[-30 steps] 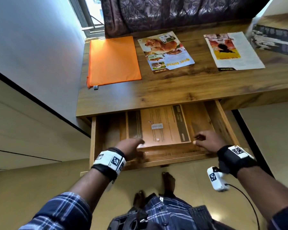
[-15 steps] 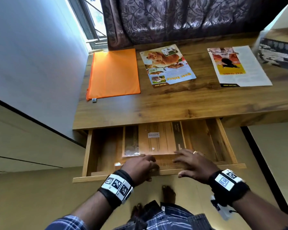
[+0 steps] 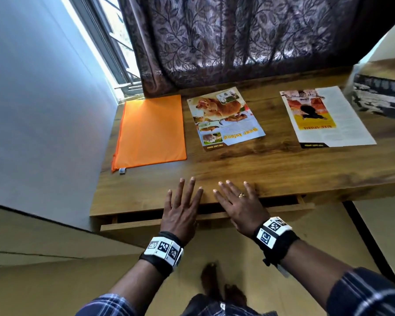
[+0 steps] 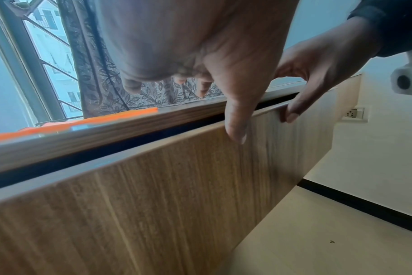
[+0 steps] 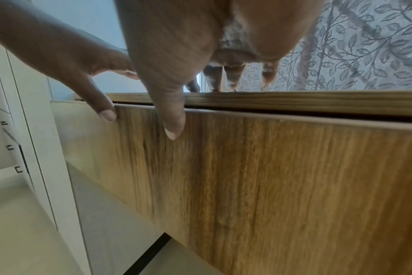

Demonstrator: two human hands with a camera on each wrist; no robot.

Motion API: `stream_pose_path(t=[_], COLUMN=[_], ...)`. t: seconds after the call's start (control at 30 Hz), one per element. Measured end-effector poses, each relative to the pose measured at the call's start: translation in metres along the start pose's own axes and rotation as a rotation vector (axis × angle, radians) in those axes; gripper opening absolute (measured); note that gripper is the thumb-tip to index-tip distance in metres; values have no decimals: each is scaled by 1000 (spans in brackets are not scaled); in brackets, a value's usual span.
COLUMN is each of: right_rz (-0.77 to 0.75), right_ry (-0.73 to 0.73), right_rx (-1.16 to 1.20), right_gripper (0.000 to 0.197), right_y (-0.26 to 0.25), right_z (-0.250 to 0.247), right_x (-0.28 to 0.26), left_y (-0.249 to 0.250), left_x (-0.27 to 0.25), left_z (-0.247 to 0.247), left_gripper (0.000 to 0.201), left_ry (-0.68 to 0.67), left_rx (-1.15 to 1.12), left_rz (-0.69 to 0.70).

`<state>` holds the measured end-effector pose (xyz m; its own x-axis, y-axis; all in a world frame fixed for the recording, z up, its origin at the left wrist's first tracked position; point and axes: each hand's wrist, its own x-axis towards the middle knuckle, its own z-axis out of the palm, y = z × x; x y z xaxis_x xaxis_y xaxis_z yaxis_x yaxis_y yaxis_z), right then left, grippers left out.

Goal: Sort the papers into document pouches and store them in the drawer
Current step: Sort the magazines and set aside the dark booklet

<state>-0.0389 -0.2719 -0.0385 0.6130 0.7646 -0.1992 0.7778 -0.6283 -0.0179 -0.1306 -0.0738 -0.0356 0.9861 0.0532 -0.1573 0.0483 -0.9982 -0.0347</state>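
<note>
The wooden drawer [image 3: 144,224] under the desk top stands almost shut, with only a narrow dark gap left; its contents are hidden. My left hand [image 3: 183,206] and right hand [image 3: 237,204] lie side by side with fingers straight and spread over the desk's front edge. Both thumbs press against the drawer front [image 4: 176,186] [image 5: 270,167]. On the desk lie an orange document pouch [image 3: 149,131] at the left, a dog leaflet [image 3: 225,117] in the middle and a white and yellow paper [image 3: 324,117] at the right.
The wooden desk [image 3: 260,165] stands against a grey wall on the left and a patterned curtain [image 3: 237,37] behind. A dark printed box [image 3: 379,96] sits at the far right. My feet [image 3: 219,286] stand on the beige floor below.
The drawer has slid in from wide open to nearly shut, hiding the brown pouch inside. Both hands have moved forward with it and now lie flat at the desk edge.
</note>
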Motion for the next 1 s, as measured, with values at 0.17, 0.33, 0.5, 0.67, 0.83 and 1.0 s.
stream_pose_path(t=[0.17, 0.33, 0.5, 0.67, 0.83, 1.0], right_rz=[16, 13, 7, 58, 266, 421], right_ry=[-35, -20, -23, 44, 207, 229], right_rx=[-5, 20, 175, 490, 784, 871], right_gripper=[107, 119, 93, 69, 24, 12], right_y=[9, 21, 27, 40, 70, 121], right_z=[-6, 1, 2, -13, -30, -61], right_x=[24, 36, 38, 42, 59, 85], left_y=[-20, -30, -20, -6, -3, 2], left_x=[35, 57, 63, 84, 124, 169], left_z=[1, -2, 1, -23, -47, -61], left_gripper=[111, 107, 104, 92, 54, 63], left_ry=[5, -48, -36, -29, -2, 1], left_rx=[-46, -50, -72, -140, -175, -256], left_rz=[-16, 109, 192, 254, 277, 214])
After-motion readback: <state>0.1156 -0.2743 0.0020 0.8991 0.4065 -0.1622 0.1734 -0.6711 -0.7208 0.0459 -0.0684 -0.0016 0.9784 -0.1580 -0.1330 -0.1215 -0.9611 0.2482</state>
